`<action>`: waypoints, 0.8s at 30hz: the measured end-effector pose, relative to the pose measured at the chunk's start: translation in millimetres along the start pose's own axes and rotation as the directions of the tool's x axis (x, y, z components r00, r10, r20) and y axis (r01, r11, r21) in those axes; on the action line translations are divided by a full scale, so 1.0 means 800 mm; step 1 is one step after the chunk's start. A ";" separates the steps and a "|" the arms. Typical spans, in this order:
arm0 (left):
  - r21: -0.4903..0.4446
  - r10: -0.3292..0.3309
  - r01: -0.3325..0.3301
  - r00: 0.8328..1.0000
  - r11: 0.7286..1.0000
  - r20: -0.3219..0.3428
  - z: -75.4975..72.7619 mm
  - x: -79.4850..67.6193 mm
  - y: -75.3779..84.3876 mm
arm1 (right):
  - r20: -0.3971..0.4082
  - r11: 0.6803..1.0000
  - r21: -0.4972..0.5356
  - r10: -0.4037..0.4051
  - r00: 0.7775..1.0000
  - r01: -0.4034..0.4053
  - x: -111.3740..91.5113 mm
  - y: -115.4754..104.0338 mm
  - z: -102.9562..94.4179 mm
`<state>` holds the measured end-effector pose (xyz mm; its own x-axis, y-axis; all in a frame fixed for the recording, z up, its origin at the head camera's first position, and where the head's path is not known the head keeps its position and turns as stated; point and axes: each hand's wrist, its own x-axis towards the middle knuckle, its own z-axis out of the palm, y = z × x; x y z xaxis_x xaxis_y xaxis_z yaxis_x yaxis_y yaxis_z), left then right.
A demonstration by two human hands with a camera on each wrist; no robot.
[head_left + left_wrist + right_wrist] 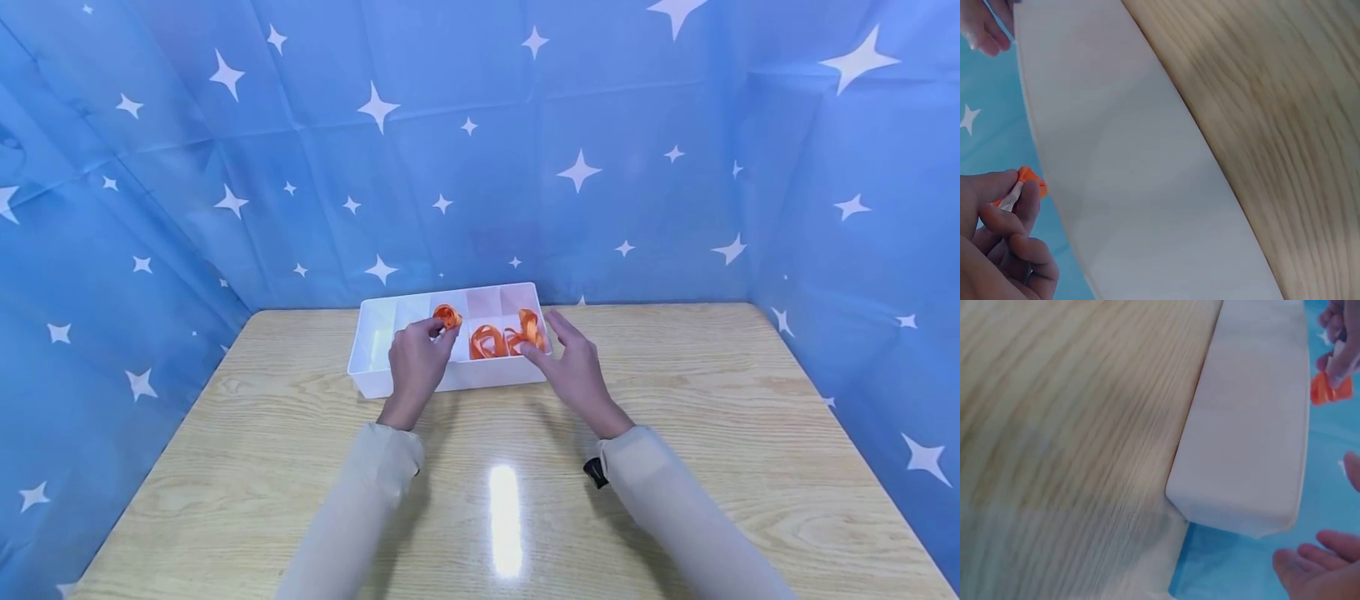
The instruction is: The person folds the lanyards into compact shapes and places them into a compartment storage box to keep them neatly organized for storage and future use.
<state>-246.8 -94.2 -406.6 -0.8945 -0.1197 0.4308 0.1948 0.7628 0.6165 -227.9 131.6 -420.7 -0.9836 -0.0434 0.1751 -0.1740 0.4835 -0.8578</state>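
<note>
A white divided box (pixel 487 377) stands at the far side of the table. My left hand (pixel 417 357) holds a coiled orange ribbon (pixel 447 316) above its middle, pinched between thumb and fingers. In the left wrist view a small white piece (pixel 1010 199) also shows in that pinch beside the orange; what it is I cannot tell. My right hand (pixel 573 371) is at the box's right end, fingers extended and spread, gripping nothing visible. Near its thumb, loops of orange ribbon (pixel 529 330) rise from a right compartment. Another looped orange ribbon (pixel 487 342) lies in the compartment beside it.
The box's leftmost compartment (pixel 381 333) shows its white floor. A blue curtain with white stars (pixel 465 167) hangs right behind the box and along both sides. The wood-grain table (pixel 262 467) reaches toward me, with a bright light reflection in front.
</note>
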 end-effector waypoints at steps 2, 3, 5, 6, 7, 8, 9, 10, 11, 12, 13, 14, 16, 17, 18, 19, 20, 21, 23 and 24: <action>0.027 -0.023 0.022 0.999 0.999 0.029 0.000 0.003 -0.004 | 0.008 1.000 -0.017 -0.011 1.000 0.011 0.004 0.001 0.002; 0.038 -0.036 0.034 0.998 0.999 0.045 0.000 0.004 -0.006 | 0.013 1.000 -0.025 -0.015 1.000 0.015 0.006 0.000 0.003; 0.057 -0.060 0.056 0.996 0.997 0.070 0.001 0.005 -0.010 | 0.026 0.998 -0.051 -0.024 0.999 0.025 0.011 0.001 0.005; 0.062 -0.073 0.068 0.994 0.996 0.082 0.002 0.005 -0.012 | 0.035 0.998 -0.055 -0.023 0.999 0.025 0.013 0.001 0.006; 0.066 -0.087 0.081 0.992 0.994 0.092 0.002 0.006 -0.014 | 0.047 0.998 -0.058 -0.021 0.999 0.024 0.014 0.001 0.008; 0.071 -0.099 0.092 0.990 0.993 0.100 0.003 0.006 -0.015 | 0.059 0.998 -0.063 -0.017 0.998 0.020 0.016 0.001 0.010; 0.076 -0.109 0.102 0.988 0.992 0.106 0.004 0.006 -0.017 | 0.070 0.997 -0.072 -0.014 0.997 0.019 0.017 0.001 0.011; 0.084 -0.118 0.109 0.987 0.990 0.113 0.005 0.006 -0.018 | 0.080 0.997 -0.079 -0.008 0.997 0.014 0.018 0.002 0.013; 0.089 -0.125 0.115 0.985 0.989 0.121 0.005 0.007 -0.020 | 0.088 0.996 -0.085 0.000 0.996 0.007 0.018 0.002 0.015; 0.097 -0.131 0.119 0.983 0.988 0.128 0.006 0.007 -0.021 | 0.093 0.996 -0.088 0.001 0.996 0.007 0.019 0.002 0.016; 0.103 -0.134 0.120 0.982 0.987 0.134 0.007 0.007 -0.022 | 0.096 0.995 -0.097 0.003 0.995 0.007 0.019 0.003 0.018; 0.110 -0.135 0.120 0.981 0.987 0.140 0.007 0.007 -0.022 | 0.093 0.994 -0.108 0.003 0.996 0.007 0.019 0.004 0.019; 0.115 -0.138 0.121 0.979 0.986 0.153 0.009 0.008 -0.024 | 0.084 0.994 -0.113 0.011 0.996 -0.002 0.019 0.006 0.020; 0.116 -0.140 0.123 0.978 0.986 0.157 0.009 0.009 -0.024 | 0.080 0.993 -0.116 0.010 0.997 0.000 0.019 0.007 0.020; 0.117 -0.142 0.124 0.977 0.985 0.162 0.010 0.009 -0.025 | 0.075 0.993 -0.117 0.009 0.997 0.000 0.018 0.008 0.020; 0.117 -0.143 0.125 0.976 0.985 0.167 0.010 0.010 -0.025 | 0.069 0.993 -0.116 0.013 0.998 -0.005 0.019 0.008 0.020; 0.118 -0.144 0.125 0.974 0.985 0.173 0.011 0.010 -0.026 | 0.065 0.994 -0.111 0.017 0.998 -0.010 0.019 0.009 0.020; 0.117 -0.145 0.126 0.973 0.985 0.179 0.011 0.011 -0.026 | 0.063 0.994 -0.104 0.022 0.998 -0.015 0.019 0.009 0.020; 0.121 -0.148 0.126 0.970 0.985 0.195 0.012 0.013 -0.026 | 0.060 0.996 -0.091 0.024 0.998 -0.018 0.020 0.010 0.019; 0.124 -0.150 0.127 0.967 0.984 0.205 0.012 0.014 -0.026 | 0.056 0.996 -0.083 0.025 0.998 -0.021 0.020 0.010 0.019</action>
<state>-264.6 -105.4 -421.1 -0.9768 -0.1003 0.1894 0.0288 0.8142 0.5799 -245.6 121.7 -432.5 -0.9888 -0.0797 0.1262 -0.1491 0.5556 -0.8179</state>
